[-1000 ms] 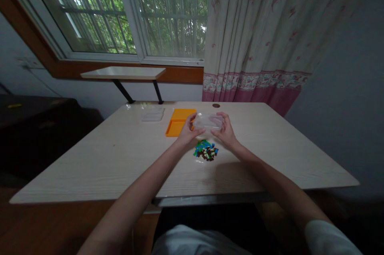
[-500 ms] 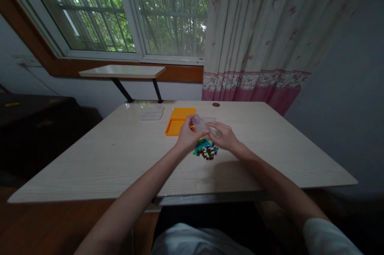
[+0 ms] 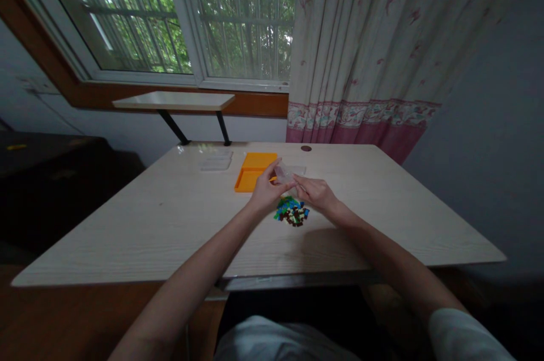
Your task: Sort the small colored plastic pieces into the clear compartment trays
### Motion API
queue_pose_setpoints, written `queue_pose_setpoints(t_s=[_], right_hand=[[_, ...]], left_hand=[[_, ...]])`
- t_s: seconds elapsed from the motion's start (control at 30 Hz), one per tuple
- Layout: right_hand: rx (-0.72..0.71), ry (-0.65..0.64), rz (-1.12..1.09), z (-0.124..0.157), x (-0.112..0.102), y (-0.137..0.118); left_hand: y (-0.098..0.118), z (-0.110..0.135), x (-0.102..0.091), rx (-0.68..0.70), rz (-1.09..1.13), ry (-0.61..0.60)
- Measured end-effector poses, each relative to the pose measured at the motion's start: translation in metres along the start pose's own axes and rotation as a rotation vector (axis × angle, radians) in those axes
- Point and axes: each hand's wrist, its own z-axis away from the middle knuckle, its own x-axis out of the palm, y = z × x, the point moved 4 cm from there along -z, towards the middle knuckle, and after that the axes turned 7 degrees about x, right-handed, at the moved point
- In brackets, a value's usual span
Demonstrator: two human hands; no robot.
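Note:
My left hand [image 3: 263, 191] and my right hand [image 3: 317, 193] meet above a small heap of coloured bricks [image 3: 292, 212] on the pale wooden table [image 3: 170, 219]. Both hands pinch a small clear plastic bag [image 3: 283, 173], which is crumpled between the fingertips. The left hand grips its left side, the right hand its right end. An orange tray [image 3: 254, 170] lies just behind the left hand. Another clear plastic piece [image 3: 297, 169] rests on the table behind the bag.
Clear plastic lids or trays [image 3: 216, 162] lie at the back left of the table. A round hole [image 3: 306, 148] marks the far edge. A small shelf [image 3: 174, 101] juts out under the window, and a curtain [image 3: 361, 49] hangs at the right.
The clear bag was held wide and flat between both hands a second ago. It is now gathered into a small crumpled shape, and the hands have come closer together.

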Motion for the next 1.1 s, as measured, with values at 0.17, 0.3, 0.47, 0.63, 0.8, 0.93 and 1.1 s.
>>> queue_pose_setpoints(t_s=[0.17,0.3,0.47,0.63,0.8,0.93,1.1], right_hand=[[0.211,0.18,-0.048,0.0,-0.015,0.019],[0.389,0.255,-0.372,-0.003,-0.026,0.035],[0.677,0.173,-0.892,-0.007,-0.011,0.054],[0.81,0.071,-1.139,-0.006,-0.002,0.06],[0.66,-0.056,-1.16,-0.007,-0.003,0.051],[0.576,-0.11,-0.987,-0.006,0.004,0.045],[0.537,-0.08,-0.864,-0.007,0.004,0.045]], left_hand=[[-0.001,0.001,0.001,0.002,0.076,-0.094],[-0.004,0.001,0.004,-0.067,0.278,-0.214],[-0.002,0.001,0.004,-0.191,0.521,-0.357],[-0.001,-0.001,0.001,-0.216,0.563,-0.303],[-0.016,-0.01,-0.01,-0.196,0.55,-0.015],[-0.021,-0.013,-0.012,-0.164,0.518,0.017],[-0.023,-0.011,-0.006,-0.115,0.397,-0.058]])
